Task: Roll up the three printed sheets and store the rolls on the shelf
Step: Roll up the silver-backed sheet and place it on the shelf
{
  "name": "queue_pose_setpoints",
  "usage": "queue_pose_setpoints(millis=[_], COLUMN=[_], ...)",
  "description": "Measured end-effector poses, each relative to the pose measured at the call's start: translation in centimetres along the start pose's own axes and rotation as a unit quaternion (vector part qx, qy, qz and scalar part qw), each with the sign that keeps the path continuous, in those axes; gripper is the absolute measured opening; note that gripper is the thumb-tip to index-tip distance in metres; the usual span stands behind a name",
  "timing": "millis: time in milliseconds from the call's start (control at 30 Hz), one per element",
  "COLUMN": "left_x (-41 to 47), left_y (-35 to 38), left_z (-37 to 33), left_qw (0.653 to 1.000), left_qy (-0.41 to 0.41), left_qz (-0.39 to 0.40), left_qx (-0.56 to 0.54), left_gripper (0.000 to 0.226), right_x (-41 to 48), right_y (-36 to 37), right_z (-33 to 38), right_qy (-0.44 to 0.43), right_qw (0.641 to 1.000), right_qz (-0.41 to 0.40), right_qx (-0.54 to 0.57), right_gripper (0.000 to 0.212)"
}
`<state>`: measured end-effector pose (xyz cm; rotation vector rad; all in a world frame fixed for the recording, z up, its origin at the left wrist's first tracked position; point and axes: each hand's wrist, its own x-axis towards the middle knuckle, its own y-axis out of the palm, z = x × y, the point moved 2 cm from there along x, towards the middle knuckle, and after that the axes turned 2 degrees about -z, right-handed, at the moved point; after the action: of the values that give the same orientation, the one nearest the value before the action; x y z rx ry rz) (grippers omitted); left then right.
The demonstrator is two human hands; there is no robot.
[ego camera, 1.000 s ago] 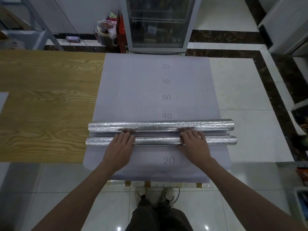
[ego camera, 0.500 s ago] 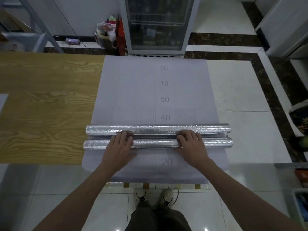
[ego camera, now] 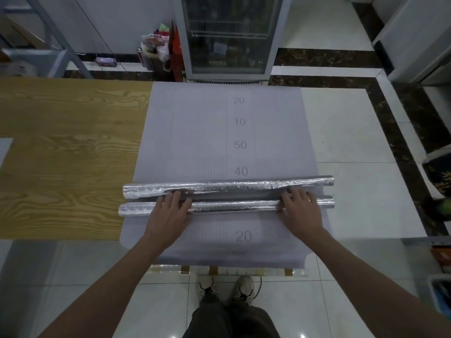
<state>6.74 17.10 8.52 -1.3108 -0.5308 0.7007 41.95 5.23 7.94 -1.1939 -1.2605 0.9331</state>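
Printed sheet (ego camera: 207, 132): spread flat on table (ego camera: 61, 142), overhanging at 6 o'clock. Near roll (ego camera: 231, 206) laid across it, far roll (ego camera: 219, 186) just beside at 12 o'clock. Left hand (ego camera: 169, 213) toward 9 o'clock end, right hand (ego camera: 301, 213) toward 3 o'clock end, fingers fairly straight, close together, pressed on near roll. Judged risky: uneven push skewing roll, loosening its silver wrap, or dragging sheet off edge.
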Motion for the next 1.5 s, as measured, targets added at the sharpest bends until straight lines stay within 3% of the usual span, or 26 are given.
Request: queue_pose_setpoints(millis=[133, 333, 467, 600, 733, 833, 1067, 1233, 1367, 1500], left_x=[0.2, -0.3, -0.5, -0.2, -0.3, -0.5, -0.8, -1.1, -1.2, -0.9], left_y=[0.0, -0.3, -1.1, -0.5, -0.7, -0.9, -0.6, -1.1, -0.9, -0.8], left_z=[0.4, 1.0, 1.4, 2.5, 2.8, 2.8, 4.2, 4.2, 5.0, 5.4], left_qw=[1.0, 1.0, 0.997, 0.996, 0.999, 0.999, 0.998, 0.999, 0.996, 0.998], left_qy=[-0.015, 0.016, -0.053, -0.053, -0.013, -0.03, -0.023, -0.029, -0.06, -0.051], left_qz=[0.008, 0.007, 0.056, 0.066, 0.025, 0.018, 0.056, 0.036, 0.064, 0.043], left_qx=[-0.011, 0.006, -0.016, -0.017, -0.016, -0.011, -0.028, -0.024, -0.021, -0.018], left_gripper=[0.052, 0.031, 0.046, 0.06, 0.031, 0.022, 0.055, 0.03, 0.04, 0.044], right_x=[0.3, 0.3, 0.3, 0.6, 0.5, 0.3, 0.2, -0.1, -0.1, 0.1], right_y=[-0.5, -1.2, -1.3, -1.4, -1.5, -1.3, -2.1, -2.3, -2.2, -2.2], right_z=[-0.4, -1.4, -2.1, -2.3, -2.6, -3.1, -3.2, -3.8, -4.1, -4.2], right_qy=[0.01, 0.017, 0.019, 0.023, 0.032, 0.035, 0.032, 0.034, 0.041, 0.047], right_qw=[1.0, 0.999, 0.998, 0.996, 0.993, 0.99, 0.992, 0.99, 0.989, 0.988], right_qz=[0.016, 0.046, 0.063, 0.081, 0.116, 0.132, 0.122, 0.134, 0.138, 0.146], right_qx=[-0.001, -0.011, -0.018, -0.017, -0.013, -0.026, -0.013, -0.032, -0.032, -0.025], right_gripper=[0.023, 0.026, 0.028, 0.028, 0.029, 0.029, 0.034, 0.043, 0.039, 0.035])
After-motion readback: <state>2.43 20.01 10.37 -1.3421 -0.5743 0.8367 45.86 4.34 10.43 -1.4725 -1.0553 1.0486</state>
